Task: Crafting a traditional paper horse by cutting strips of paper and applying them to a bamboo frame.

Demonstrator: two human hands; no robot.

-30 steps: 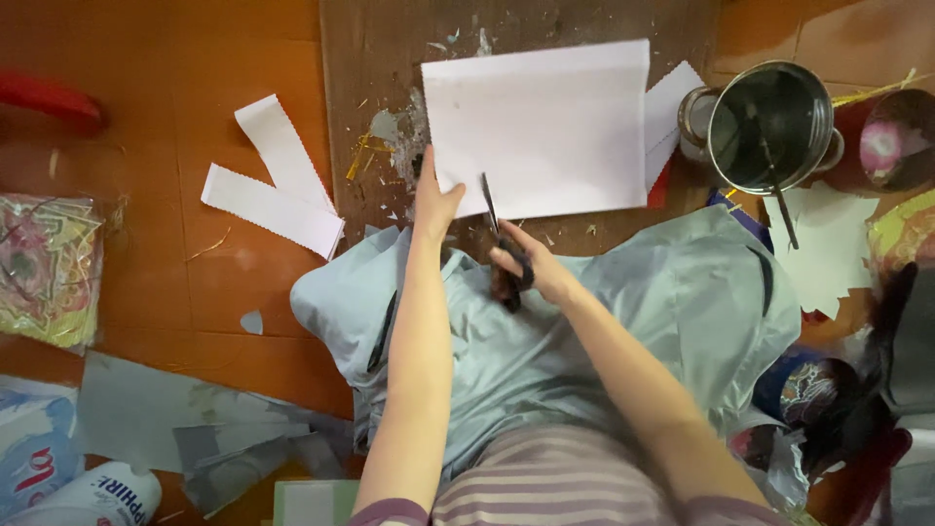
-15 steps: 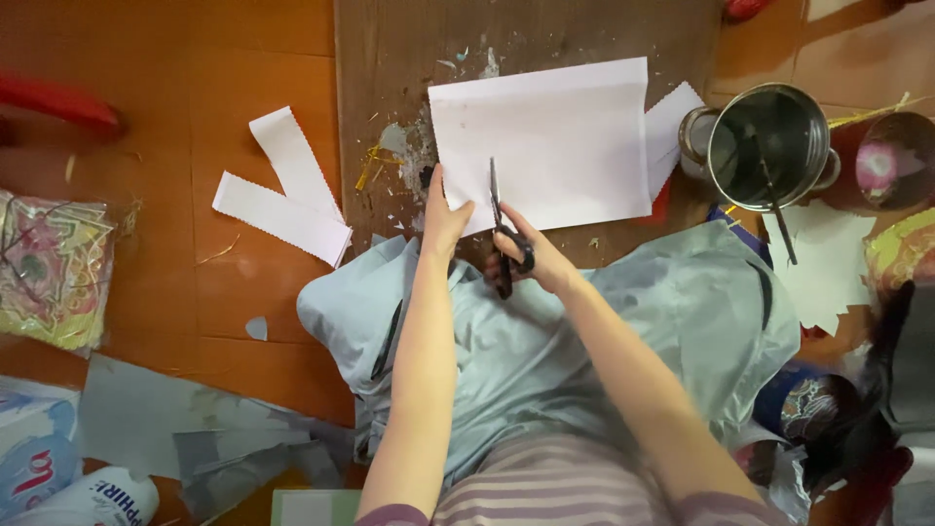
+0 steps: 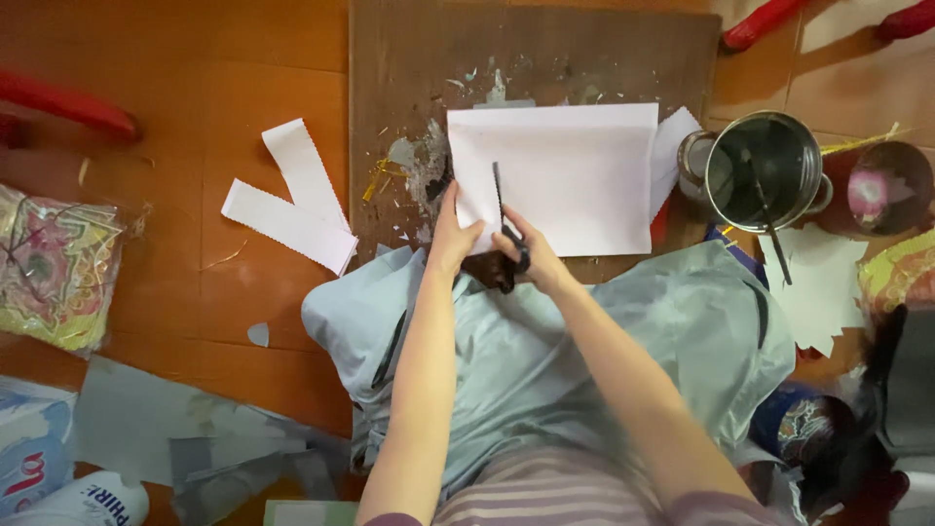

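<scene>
Floor (image 3: 195, 127): orange-brown tile, hard, glossy. On it a dark wood board (image 3: 409, 117), matte, scuffed, flecked with paper scraps and dried smears.

Grey cloth (image 3: 545, 351) over the lap: soft, creased, spreads below the board's near edge.

White sheet (image 3: 575, 175): flat on the board, near edge at the hands. Thin, light, floppy. It would likely sag if held by one corner, and it tears and creases easily. Best grip looks like the edge just beside the cut line, to keep it taut.

Steel pot (image 3: 765, 166): round, shiny, dark inside, a thin stick leaning in it, right of the sheet.

Two white strips (image 3: 292, 209): paper, zigzag-cut ends, crossed in a V on the floor left of the board.

Left hand (image 3: 456, 234): fingers pinch the sheet's near left edge, thumb on top.

Right hand (image 3: 531, 258): fingers curled through the loops of the scissors (image 3: 502, 219), closed around the handles. Blades dark, thin, point up into the sheet from its near edge; I can't tell how far apart they are.
</scene>
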